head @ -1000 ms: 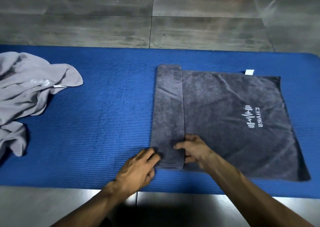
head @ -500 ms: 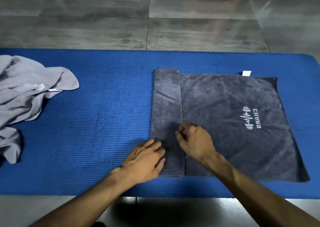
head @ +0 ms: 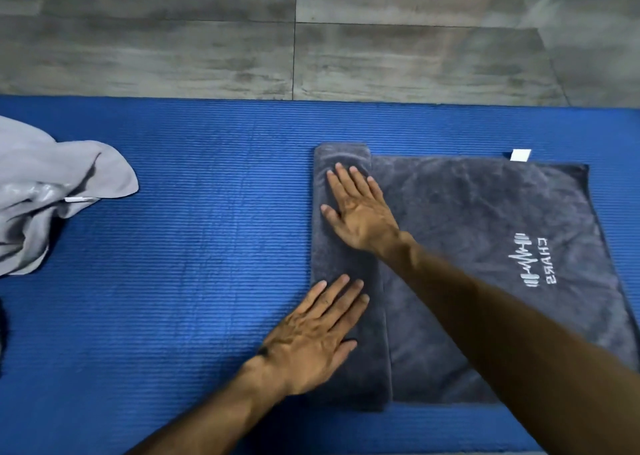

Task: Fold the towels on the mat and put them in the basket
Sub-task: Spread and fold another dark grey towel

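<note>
On the blue mat [head: 173, 281], a crumpled light grey towel [head: 52, 191] lies at its left end. Right of centre lies the dark grey towel [head: 485, 229], its left edge folded into a strip. The left hand [head: 311, 336] presses flat on the strip's near part, fingers straight; the right hand [head: 360, 212] presses flat farther up, fingers spread.

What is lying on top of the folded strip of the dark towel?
Both hands lie flat on the folded strip: left hand near, right hand farther. The layers beneath it are hidden.
</note>
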{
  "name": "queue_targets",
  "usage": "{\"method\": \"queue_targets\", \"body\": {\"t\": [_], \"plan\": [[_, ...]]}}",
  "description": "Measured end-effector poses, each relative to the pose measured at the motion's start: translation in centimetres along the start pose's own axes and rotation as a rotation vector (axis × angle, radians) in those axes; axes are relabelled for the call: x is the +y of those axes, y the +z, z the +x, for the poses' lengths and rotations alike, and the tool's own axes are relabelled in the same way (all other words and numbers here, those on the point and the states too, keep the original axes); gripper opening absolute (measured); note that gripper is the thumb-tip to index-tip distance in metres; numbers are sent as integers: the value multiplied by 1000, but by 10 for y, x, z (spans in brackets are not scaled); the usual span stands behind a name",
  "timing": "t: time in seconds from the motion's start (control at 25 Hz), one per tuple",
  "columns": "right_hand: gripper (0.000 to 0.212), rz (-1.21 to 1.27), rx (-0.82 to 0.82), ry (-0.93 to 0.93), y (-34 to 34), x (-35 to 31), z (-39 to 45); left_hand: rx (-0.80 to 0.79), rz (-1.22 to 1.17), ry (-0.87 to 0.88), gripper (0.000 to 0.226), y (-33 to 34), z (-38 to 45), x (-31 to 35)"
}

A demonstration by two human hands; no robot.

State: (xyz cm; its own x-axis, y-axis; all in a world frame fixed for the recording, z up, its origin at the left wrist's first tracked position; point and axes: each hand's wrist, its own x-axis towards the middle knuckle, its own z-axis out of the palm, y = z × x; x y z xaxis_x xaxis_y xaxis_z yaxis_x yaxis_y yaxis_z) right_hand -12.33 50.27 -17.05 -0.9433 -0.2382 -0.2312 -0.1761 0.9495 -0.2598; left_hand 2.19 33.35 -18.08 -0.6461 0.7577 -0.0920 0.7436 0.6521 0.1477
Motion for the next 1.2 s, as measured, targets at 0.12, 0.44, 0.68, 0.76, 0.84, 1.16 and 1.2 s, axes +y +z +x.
{"method": "queue_targets", "body": {"t": [0.12,0.44,0.68,0.76,0.84,1.16,1.2], "plan": [[71,-172,64,75,-20,-16,29,41,-54,25,62,0,0,-2],[31,130,141,291,-44,-48,65,218,-915,-907,66,-37,13,4],[14,622,189,208,-35,-50,57,256,-840,-921,51,-45,4,-39],[34,531,284,90,-17,-43,18,244,-445,-691,55,-39,-8,-37],[53,385,333,47,9,-39,-36,176,-240,-347,66,-24,-25,-24],[49,46,261,18,61,-40,-172,68,-98,-47,55,2,-61,-11],[43,25,268,11,57,-43,-177,122,-190,-99,50,-2,-58,-9]]}}
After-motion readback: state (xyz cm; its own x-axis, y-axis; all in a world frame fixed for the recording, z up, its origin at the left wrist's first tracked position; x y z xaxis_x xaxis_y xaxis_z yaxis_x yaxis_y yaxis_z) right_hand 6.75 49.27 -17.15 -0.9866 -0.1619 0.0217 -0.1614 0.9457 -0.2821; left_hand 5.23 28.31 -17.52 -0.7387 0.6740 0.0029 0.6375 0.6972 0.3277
